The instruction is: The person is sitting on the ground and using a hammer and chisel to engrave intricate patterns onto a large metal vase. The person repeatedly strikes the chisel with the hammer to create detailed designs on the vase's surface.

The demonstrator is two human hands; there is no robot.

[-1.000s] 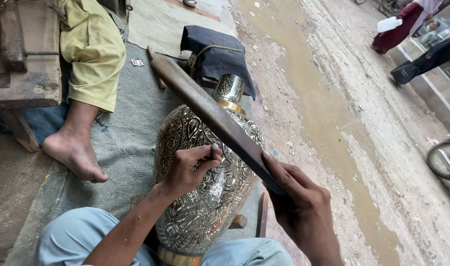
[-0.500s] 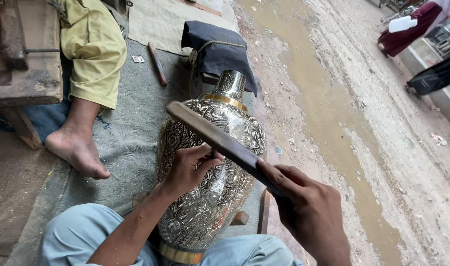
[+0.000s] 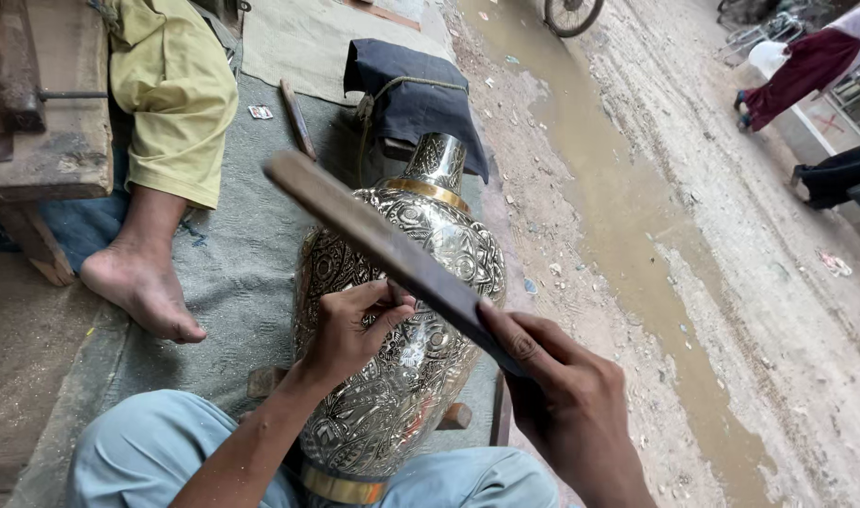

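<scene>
One engraved metal vase (image 3: 402,310) was steadied by the left hand (image 3: 350,329), its fingers pinching a small tool; one flat wooden stick (image 3: 383,249) was gripped in the right hand (image 3: 566,404), fingers curled.

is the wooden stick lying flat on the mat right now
No, the right hand holds the wooden stick raised over the engraved metal vase.

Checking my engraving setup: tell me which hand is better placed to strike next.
Right. The right hand grips the long flat stick, raised over the vase. The left hand is pressed against the vase, apparently pinching a small tool that is mostly hidden.
</scene>
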